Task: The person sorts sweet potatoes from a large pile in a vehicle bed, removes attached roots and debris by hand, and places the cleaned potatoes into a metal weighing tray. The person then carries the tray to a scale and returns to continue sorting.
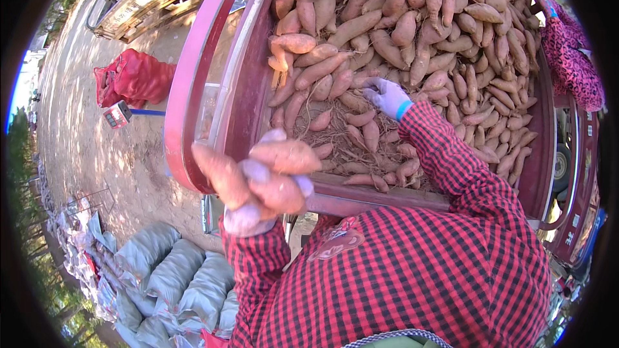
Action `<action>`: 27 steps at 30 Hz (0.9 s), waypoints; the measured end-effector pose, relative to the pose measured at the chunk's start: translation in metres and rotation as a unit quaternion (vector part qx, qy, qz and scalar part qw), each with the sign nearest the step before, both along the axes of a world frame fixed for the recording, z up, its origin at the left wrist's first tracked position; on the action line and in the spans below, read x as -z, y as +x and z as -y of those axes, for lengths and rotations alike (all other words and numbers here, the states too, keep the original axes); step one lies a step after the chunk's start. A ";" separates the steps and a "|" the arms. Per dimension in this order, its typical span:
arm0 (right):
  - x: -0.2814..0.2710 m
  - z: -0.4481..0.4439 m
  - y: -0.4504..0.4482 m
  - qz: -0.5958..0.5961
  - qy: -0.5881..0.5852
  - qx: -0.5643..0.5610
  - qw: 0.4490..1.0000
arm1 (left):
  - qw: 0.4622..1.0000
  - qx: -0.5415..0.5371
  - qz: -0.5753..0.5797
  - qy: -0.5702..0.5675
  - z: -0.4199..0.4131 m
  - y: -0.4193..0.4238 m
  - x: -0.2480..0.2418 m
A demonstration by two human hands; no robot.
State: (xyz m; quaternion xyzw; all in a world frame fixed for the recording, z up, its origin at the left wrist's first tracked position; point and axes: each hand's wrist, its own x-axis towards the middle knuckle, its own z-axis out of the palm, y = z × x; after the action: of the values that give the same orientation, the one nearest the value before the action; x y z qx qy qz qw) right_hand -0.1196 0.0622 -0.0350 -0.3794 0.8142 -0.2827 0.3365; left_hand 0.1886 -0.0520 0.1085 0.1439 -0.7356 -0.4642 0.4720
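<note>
My left hand (244, 220), in a pale lavender glove, is raised near the truck bed's corner and grips a bunch of several sweet potatoes (278, 193). Its fingers wrap around them, partly hidden between the roots. My right hand (389, 99), gloved alike with a blue cuff, reaches into the sweet potato pile (435, 43). Its fingertips touch roots beside a brownish sweet potato (354, 102); whether they grip anything is unclear. Below that hand, smaller sweet potatoes (371, 135) lie among loose root strands (314, 128) on the bed's floor.
A dark red metal side wall (367, 200) and curved rail (186, 106) bound the truck bed. On the ground at left are a red mesh sack (145, 77), a scale display (116, 115) and several grey filled sacks (176, 270). A person's pink patterned sleeve (570, 53) shows at right.
</note>
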 end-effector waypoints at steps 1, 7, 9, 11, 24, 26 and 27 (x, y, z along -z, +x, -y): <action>0.023 -0.019 -0.006 0.029 0.014 -0.006 0.999 | 0.948 0.120 -0.132 0.264 -0.012 0.038 0.001; 0.040 -0.063 0.031 -0.093 0.185 -0.111 0.972 | 0.815 -0.011 -0.153 0.559 -0.074 0.244 0.118; 0.039 -0.054 0.051 -0.103 0.251 -0.084 0.959 | 0.752 -0.078 -0.122 0.644 -0.095 0.282 0.180; 0.036 -0.047 0.053 -0.076 0.267 -0.089 0.956 | 0.673 -0.131 -0.100 0.721 -0.104 0.310 0.252; 0.014 -0.082 -0.005 0.533 -0.028 0.150 0.832 | 0.877 -0.048 -0.104 0.467 -0.057 0.138 0.069; -0.004 -0.071 -0.004 0.587 -0.105 0.108 0.795 | 0.905 0.036 -0.114 0.408 -0.042 0.091 0.027; -0.018 -0.062 -0.001 0.595 -0.140 0.088 0.787 | 0.914 0.062 -0.100 0.389 -0.033 0.053 0.010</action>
State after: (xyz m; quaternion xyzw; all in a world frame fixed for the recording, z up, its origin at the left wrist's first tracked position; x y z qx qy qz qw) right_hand -0.1208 0.1242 -0.0170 -0.1053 0.4342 -0.5915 0.6712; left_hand 0.2416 -0.0188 0.0981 0.2236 -0.4532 -0.7540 0.4197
